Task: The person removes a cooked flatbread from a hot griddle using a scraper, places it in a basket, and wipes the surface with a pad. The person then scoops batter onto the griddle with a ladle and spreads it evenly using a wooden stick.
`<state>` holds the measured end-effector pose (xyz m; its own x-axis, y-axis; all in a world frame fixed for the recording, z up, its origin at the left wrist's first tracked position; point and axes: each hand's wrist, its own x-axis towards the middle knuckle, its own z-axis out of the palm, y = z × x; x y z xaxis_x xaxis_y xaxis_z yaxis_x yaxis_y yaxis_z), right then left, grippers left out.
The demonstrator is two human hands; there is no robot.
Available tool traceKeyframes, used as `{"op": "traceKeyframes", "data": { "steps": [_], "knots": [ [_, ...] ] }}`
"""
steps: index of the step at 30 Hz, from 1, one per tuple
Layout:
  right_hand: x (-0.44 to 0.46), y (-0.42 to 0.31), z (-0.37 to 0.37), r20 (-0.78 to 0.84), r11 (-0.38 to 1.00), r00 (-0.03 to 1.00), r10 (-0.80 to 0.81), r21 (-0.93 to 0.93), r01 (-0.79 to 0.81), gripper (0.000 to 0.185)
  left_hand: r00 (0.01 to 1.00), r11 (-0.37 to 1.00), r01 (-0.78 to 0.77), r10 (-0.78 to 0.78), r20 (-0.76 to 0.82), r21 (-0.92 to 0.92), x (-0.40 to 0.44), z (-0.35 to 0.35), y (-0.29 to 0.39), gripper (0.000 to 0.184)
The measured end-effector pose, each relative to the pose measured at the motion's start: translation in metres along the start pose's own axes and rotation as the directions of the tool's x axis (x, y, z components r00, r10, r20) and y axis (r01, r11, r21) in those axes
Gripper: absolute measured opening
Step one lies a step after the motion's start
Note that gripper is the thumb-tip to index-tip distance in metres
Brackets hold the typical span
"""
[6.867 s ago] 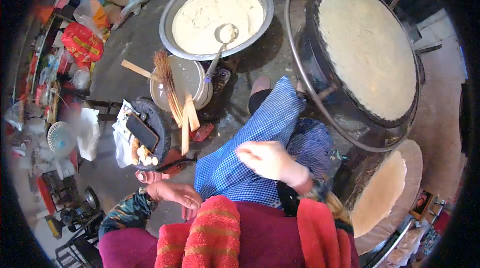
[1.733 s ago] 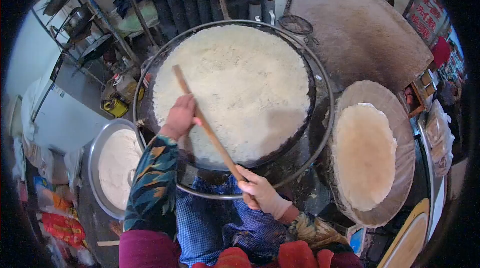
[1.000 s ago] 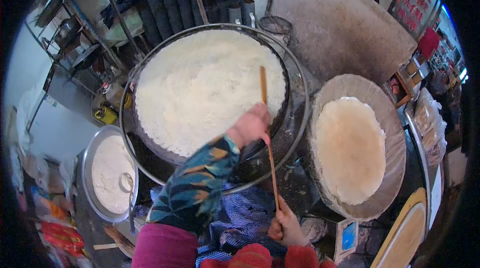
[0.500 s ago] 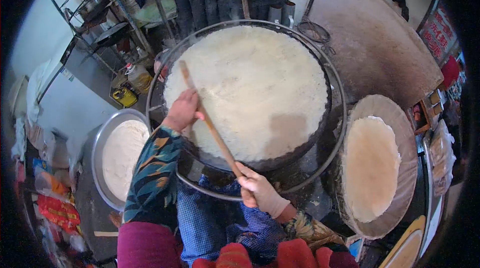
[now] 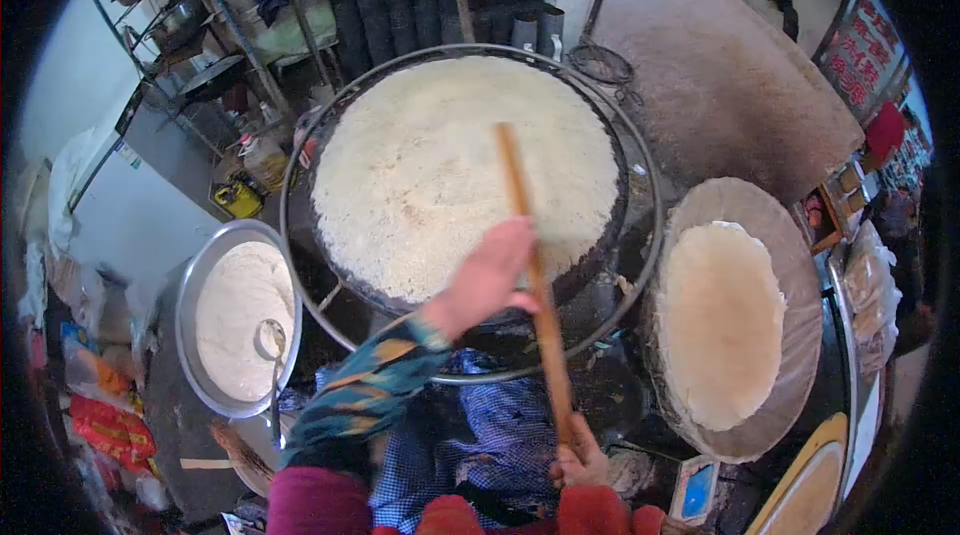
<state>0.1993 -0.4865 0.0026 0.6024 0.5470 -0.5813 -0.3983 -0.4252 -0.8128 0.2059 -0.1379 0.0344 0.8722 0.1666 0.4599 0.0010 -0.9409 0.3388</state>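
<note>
A long wooden stick (image 5: pixel 545 320) slants across the front right of a large round griddle (image 5: pixel 622 197), its far end over the pale batter layer (image 5: pixel 440 175). Down near my body, my right hand (image 5: pixel 582 455) is wrapped round the stick's near end. My left hand (image 5: pixel 488 275), slightly blurred, is above the griddle's front edge. Its fingers are stretched out and lie against the left side of the stick, with the thumb apart. To the left stands a metal basin (image 5: pixel 187 335) of pale batter, and a ladle (image 5: pixel 277 375) rests in it.
A metal ring (image 5: pixel 655 190) surrounds the griddle. On the right, a thin round pancake (image 5: pixel 722 325) lies on a cloth-covered round tray (image 5: pixel 803 355). A brown board (image 5: pixel 720 65) leans behind. Shelves with pans (image 5: pixel 180 20) and an oil bottle (image 5: pixel 262 160) stand at the left back.
The stick has swung from the griddle's left side to its right, its near end drawn toward my body. My left hand moved right and loosened on it. The ladle has come into view.
</note>
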Motion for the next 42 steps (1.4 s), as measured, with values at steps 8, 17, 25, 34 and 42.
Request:
{"op": "traceKeyframes", "data": {
  "steps": [8, 17, 25, 34, 42],
  "knots": [
    [0.018, -0.019, -0.013, 0.424, 0.754, 0.886, 0.187, 0.516, -0.406, 0.055, 0.950, 0.935, -0.223, 0.145, 0.275, 0.275, 0.042, 0.060, -0.021, 0.082],
    [0.094, -0.083, 0.054, 0.775, 0.615, 0.628, 0.069, 0.463, -0.638, 0.041, 0.989, 0.905, 0.020, -0.079, 0.122, 0.425, 0.003, -0.017, -0.129, 0.073],
    [0.082, -0.073, 0.112, 0.705, 0.966, 0.697, 0.131, 0.068, -0.249, 0.051, 0.947, 0.836, 0.232, -0.310, 0.079, 0.497, -0.125, -0.087, -0.140, 0.089],
    [0.016, -0.008, 0.064, 0.393, 0.952, 0.917, -0.073, -0.248, 0.182, 0.051, 0.964, 0.927, 0.257, -0.267, 0.001, 0.272, -0.136, -0.086, -0.033, 0.101],
    [0.033, -0.081, 0.034, 0.160, 0.930, 0.987, 0.030, 0.357, -0.086, 0.060, 0.930, 0.985, -0.139, 0.094, 0.356, 0.104, 0.090, 0.069, -0.076, 0.077]
  ]
}}
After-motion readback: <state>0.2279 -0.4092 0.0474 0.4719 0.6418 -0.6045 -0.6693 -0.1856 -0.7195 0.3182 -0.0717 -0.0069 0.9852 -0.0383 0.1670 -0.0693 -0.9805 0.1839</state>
